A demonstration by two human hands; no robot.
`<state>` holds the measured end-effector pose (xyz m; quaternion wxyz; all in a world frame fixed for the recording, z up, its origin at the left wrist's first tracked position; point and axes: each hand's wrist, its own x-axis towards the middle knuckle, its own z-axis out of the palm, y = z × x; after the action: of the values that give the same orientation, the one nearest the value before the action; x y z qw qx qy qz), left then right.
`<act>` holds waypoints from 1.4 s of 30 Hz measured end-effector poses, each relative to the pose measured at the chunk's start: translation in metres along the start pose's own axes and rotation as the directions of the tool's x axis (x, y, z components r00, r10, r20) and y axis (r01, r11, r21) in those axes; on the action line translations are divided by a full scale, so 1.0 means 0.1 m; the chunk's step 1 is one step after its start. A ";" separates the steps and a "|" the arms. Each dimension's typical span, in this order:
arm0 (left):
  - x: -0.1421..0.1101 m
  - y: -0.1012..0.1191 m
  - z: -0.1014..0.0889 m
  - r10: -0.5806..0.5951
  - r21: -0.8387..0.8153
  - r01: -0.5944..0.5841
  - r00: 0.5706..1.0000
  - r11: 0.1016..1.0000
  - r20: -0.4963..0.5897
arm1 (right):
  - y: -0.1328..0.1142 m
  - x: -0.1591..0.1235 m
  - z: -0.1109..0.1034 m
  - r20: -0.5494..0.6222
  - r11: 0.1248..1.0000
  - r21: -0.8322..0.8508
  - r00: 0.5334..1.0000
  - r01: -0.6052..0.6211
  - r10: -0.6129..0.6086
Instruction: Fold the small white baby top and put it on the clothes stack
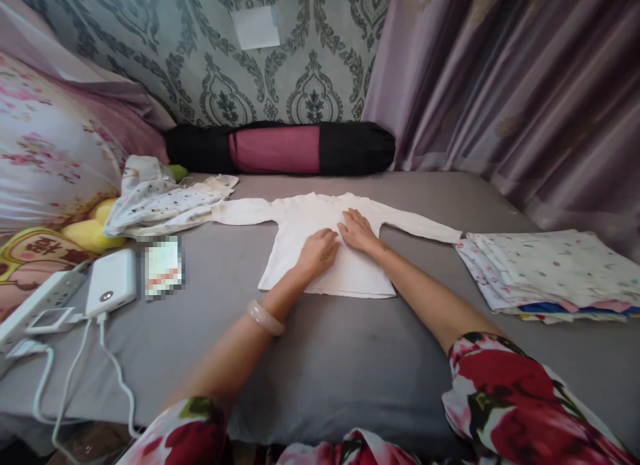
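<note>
A small white long-sleeved shirt (285, 252) lies spread flat, its sleeves stretched out to both sides and its collar away from me. My left hand (320, 253) rests on the middle of the shirt, fingers loosely bent and pointing right. Just beyond it, my right hand (356, 230) lies flat on the upper chest with its fingers extended. Neither hand grips the cloth. The shirt's left sleeve reaches a crumpled patterned garment (165, 202); its right cuff touches a stack of folded clothes (555, 265).
A grey sheet (350, 365) covers the surface. On the left are a white power bank (113, 282) with cables, a power strip (40, 305), a blurred-out card (163, 267) and a floral pillow (55, 145). A black and pink rolled bag (275, 148) lies along the wall.
</note>
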<state>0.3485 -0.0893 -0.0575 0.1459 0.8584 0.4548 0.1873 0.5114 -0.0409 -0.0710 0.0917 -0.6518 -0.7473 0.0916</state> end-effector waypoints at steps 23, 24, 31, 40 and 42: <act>-0.61 -0.71 -0.36 -0.016 0.230 -0.067 0.940 0.971 0.341 | -0.10 -1.06 -0.06 0.118 0.883 0.007 0.876 0.470 -0.467; -0.60 -0.69 -0.39 -0.026 0.219 -0.057 0.932 0.974 0.361 | -0.12 -1.11 -0.07 0.121 0.873 0.021 0.866 0.487 -0.486; -0.39 -0.60 -0.52 -0.094 0.177 0.028 0.923 0.984 0.373 | -0.14 -1.28 -0.16 0.253 0.806 0.208 0.766 0.553 -0.591; 0.06 0.05 -0.16 -0.294 0.341 0.214 0.934 0.915 0.203 | -0.05 -0.80 -0.13 0.193 0.967 0.117 0.950 0.225 -0.244; 0.11 0.24 -0.12 -0.355 0.352 0.274 0.915 0.895 0.190 | 0.01 -0.64 -0.12 0.159 0.982 0.057 0.970 0.177 -0.184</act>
<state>0.3662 -0.0921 -0.0352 0.0901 0.8013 0.5909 -0.0241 0.5237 -0.1042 -0.0602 0.0521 -0.5691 -0.8064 0.1519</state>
